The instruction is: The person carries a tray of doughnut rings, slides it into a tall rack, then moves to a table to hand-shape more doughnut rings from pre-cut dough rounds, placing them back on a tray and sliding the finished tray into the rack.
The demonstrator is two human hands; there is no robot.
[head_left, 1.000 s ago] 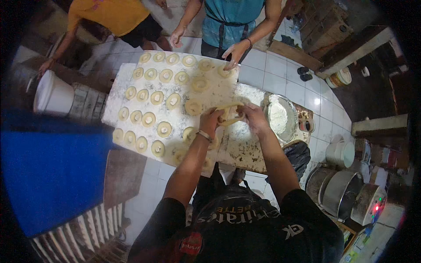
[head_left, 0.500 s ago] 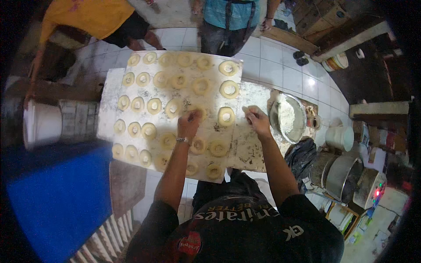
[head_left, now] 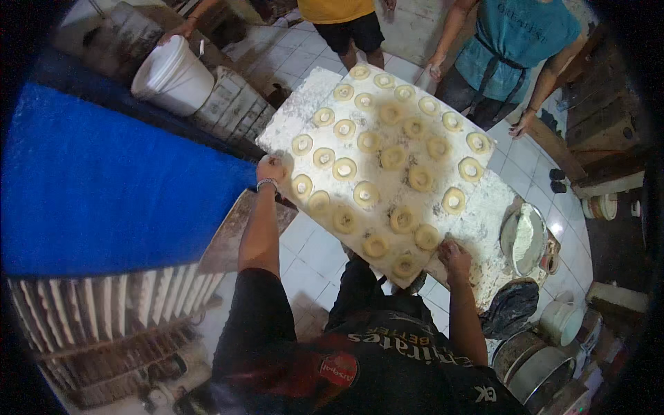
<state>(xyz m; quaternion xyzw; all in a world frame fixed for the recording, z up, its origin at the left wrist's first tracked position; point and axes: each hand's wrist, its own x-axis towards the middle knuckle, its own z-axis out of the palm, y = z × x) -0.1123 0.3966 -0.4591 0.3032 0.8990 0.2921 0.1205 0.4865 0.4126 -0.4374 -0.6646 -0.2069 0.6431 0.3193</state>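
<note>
Pale dough rings (head_left: 344, 169) lie in loose rows on a floured white board (head_left: 315, 183), which sits at a slant on a floured worktable (head_left: 477, 200). At the board's left corner, my left hand (head_left: 271, 169) is closed round the edge, with a bracelet on its wrist. My right hand (head_left: 454, 259) has its fingers curled at the board's right edge, close to the near corner; its fingertips are partly hidden. The nearest rings to it are a ring (head_left: 427, 237) and another ring (head_left: 406, 265) at the corner. Shadow falls over the middle rings.
A metal bowl of flour (head_left: 523, 238) stands at the table's right end, beside a black plastic bag (head_left: 510, 308). Left are a blue surface (head_left: 117, 187) and a white bucket (head_left: 173, 76). Across the table stand a person in teal (head_left: 522, 48) and one in yellow (head_left: 339, 10).
My left hand has gone from above the rings to the board's left corner. My right hand has come down to its right edge. The view has turned left.
</note>
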